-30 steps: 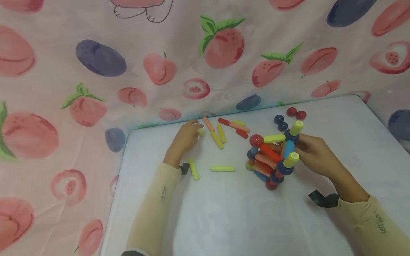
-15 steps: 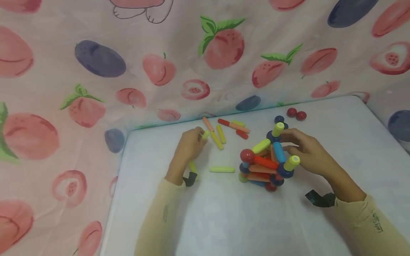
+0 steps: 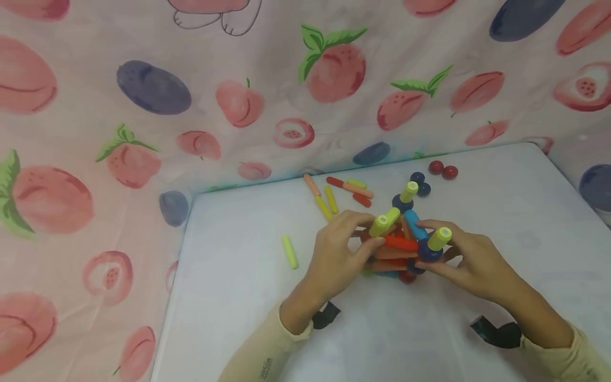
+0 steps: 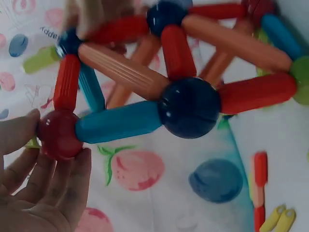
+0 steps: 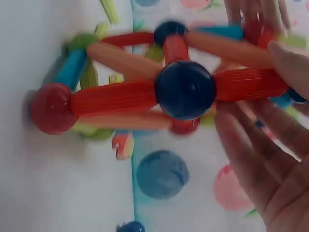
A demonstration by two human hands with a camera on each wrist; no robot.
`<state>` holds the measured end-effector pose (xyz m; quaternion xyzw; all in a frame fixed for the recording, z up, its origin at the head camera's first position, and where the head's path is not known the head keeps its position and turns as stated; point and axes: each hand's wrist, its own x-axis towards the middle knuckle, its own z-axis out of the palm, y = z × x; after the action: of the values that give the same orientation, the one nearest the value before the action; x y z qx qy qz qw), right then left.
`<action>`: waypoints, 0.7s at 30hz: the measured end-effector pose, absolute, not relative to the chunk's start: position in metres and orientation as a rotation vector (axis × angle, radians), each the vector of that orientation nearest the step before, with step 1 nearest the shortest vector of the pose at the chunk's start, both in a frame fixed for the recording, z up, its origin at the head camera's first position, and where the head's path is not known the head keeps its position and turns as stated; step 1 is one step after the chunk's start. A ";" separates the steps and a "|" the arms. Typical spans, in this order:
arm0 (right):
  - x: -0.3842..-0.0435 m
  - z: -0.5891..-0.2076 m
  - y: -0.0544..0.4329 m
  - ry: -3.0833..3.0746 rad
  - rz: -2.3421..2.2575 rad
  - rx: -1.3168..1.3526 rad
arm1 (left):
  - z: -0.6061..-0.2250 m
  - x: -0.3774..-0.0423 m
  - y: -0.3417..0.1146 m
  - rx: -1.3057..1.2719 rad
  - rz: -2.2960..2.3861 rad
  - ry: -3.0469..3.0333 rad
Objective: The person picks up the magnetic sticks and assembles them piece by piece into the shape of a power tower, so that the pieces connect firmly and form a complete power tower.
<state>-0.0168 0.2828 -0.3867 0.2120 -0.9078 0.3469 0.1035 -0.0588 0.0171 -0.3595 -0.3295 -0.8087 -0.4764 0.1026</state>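
Note:
A tower of coloured magnetic building rods (image 3: 401,243) and balls stands on the table, held from both sides. At its left top corner my left hand (image 3: 336,254) grips around a red ball (image 4: 60,134), where a yellow-green magnetic rod (image 3: 379,226) stands up between thumb and fingers. Opposite, the thumb and fingers of my right hand (image 3: 477,260) hold the tower's upper right corner, by a dark blue ball (image 3: 430,251) topped with another yellow-green rod (image 3: 439,239). A third upright rod (image 3: 409,191) rises from the back corner. The left hand hides part of the tower's left side.
Loose orange (image 3: 312,184), yellow (image 3: 331,199) and red rods (image 3: 362,200) lie behind the tower. One yellow-green rod (image 3: 289,252) lies to the left. Dark blue balls (image 3: 423,189) and red balls (image 3: 450,172) sit near the fruit-print cloth (image 3: 286,79) at the back.
My left hand has brought a yellow-green rod rightward to the tower's red corner ball. The right hand has shifted its hold towards the near corner, and the tower has turned slightly.

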 end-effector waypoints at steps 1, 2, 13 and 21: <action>-0.019 -0.388 0.285 -2.678 1.016 0.632 | -0.361 -0.056 0.016 -0.985 -1.412 -2.391; -0.022 -0.389 0.288 -2.681 1.017 0.649 | -0.362 -0.054 0.016 -0.992 -1.415 -2.394; -0.122 -0.421 0.343 -2.987 1.067 0.397 | -0.369 -0.024 0.022 -0.923 -1.500 -2.406; -0.167 -0.461 0.333 -3.270 0.660 0.091 | -0.377 -0.015 0.028 -0.946 -1.379 -2.402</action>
<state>-0.1670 0.3327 -0.4606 0.0273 -0.9752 0.1968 -0.0977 -0.0154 0.0284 -0.3769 -0.3213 -0.8159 -0.4686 0.1073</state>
